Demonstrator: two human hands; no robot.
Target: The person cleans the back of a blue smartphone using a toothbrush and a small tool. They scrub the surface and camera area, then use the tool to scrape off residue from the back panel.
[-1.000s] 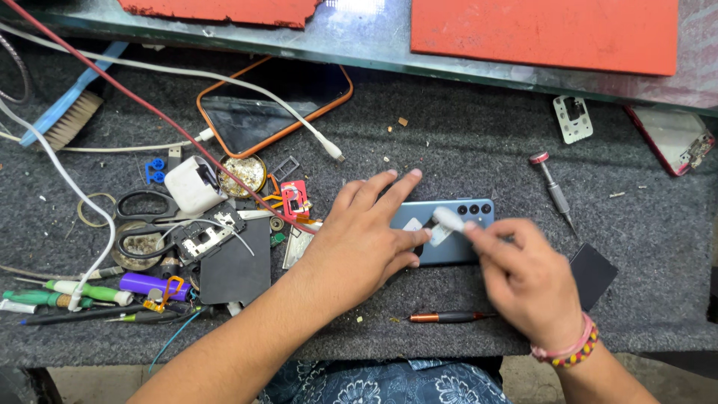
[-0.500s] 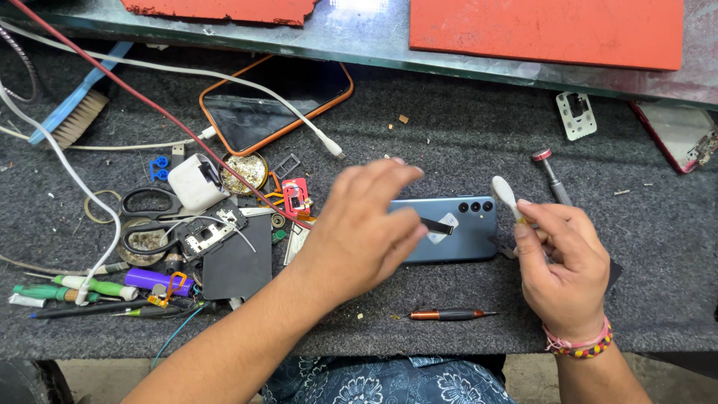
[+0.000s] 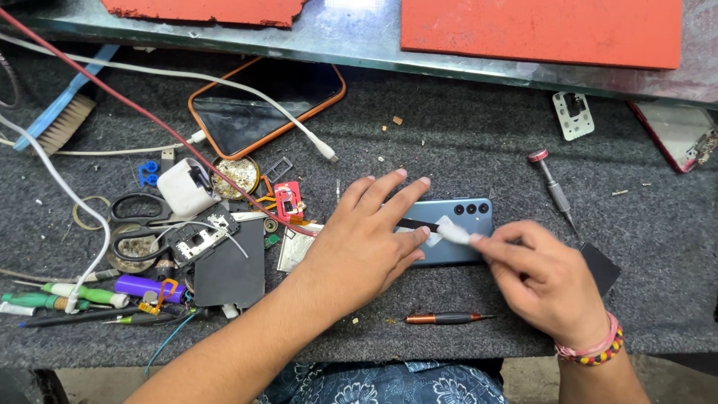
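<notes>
Two hands work over one blue-grey smartphone lying back-up on the dark grey felt mat, camera cluster toward the right. The left hand lies flat across the phone's left half, fingers spread and straight, pinning it down, gripping nothing. The right hand is curled, thumb and forefinger pinched on a small white strip whose tip touches the phone's back just beside the left fingertips.

A good wipe or peel here, I'd judge, needs the flat palm bearing down evenly so the phone can't skate on the felt, and the pinch kept low and close to the surface.

An orange-and-black precision screwdriver lies near the front edge, a red-capped steel screwdriver sits to the right, and an orange-cased phone rests well apart at the back.
</notes>
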